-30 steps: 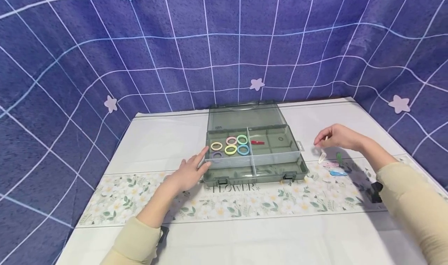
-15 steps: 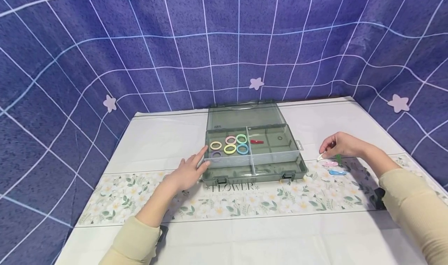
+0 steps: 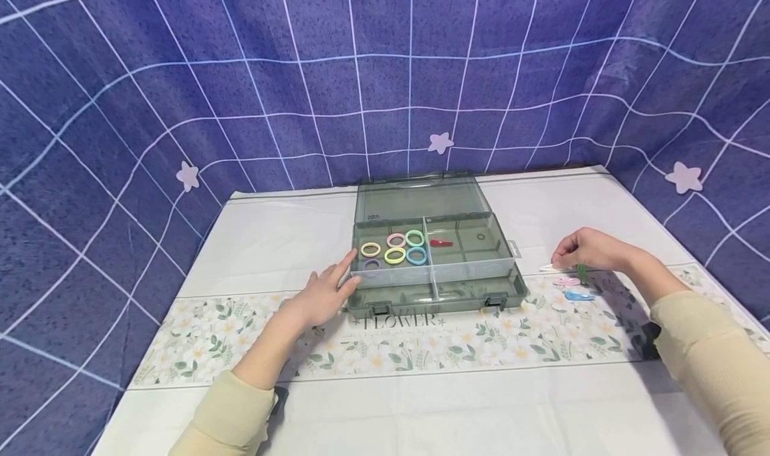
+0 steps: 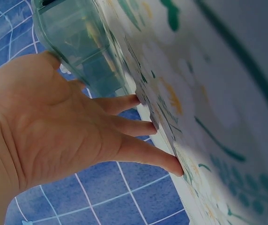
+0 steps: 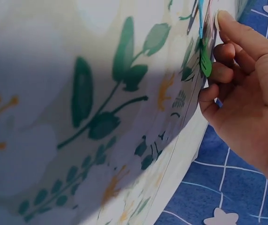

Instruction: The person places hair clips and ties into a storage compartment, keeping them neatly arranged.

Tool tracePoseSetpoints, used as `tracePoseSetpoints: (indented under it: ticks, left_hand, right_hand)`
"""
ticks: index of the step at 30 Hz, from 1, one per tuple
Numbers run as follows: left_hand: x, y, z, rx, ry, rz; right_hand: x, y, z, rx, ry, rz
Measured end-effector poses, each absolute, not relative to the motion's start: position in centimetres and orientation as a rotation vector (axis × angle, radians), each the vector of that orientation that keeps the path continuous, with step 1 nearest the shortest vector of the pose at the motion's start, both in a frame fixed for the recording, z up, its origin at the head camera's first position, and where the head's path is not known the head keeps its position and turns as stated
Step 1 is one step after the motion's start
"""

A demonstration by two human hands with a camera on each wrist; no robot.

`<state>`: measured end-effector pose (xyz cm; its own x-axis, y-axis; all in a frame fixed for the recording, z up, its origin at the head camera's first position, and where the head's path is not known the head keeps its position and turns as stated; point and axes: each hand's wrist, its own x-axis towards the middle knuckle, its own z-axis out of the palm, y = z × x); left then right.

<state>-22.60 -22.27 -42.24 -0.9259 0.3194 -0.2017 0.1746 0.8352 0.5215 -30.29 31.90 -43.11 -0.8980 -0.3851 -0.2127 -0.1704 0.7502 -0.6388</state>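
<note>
Beige sleeves [image 3: 704,339] are worn – softly creased – and beside each cuff [image 3: 243,402] a small black device [image 3: 648,340] is seen.

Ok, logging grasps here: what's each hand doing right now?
Left hand: open, at the divided storage box.
Right hand: closed, pinching the white hair clip.

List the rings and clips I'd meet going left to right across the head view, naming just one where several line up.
Cream ring, yellow ring, blue ring, red clip, white clip, green clip.
</note>
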Motion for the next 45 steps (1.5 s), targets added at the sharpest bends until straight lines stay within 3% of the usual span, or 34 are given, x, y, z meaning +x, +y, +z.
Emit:
tracePoseSetpoints:
  ticks: [26,45]
  left_hand:
    - [-22.5,-22.3,-42.1,0.373,2.738,0.713]
    - [-22.6,-22.3,-42.2,0.388,2.738,0.737]
  right_hand:
    - [-32.5,30.5,-39.7,-0.414,2.698,-1.046]
    - [-34.7,21.6,-36.6,-0.461,2.643,-1.155]
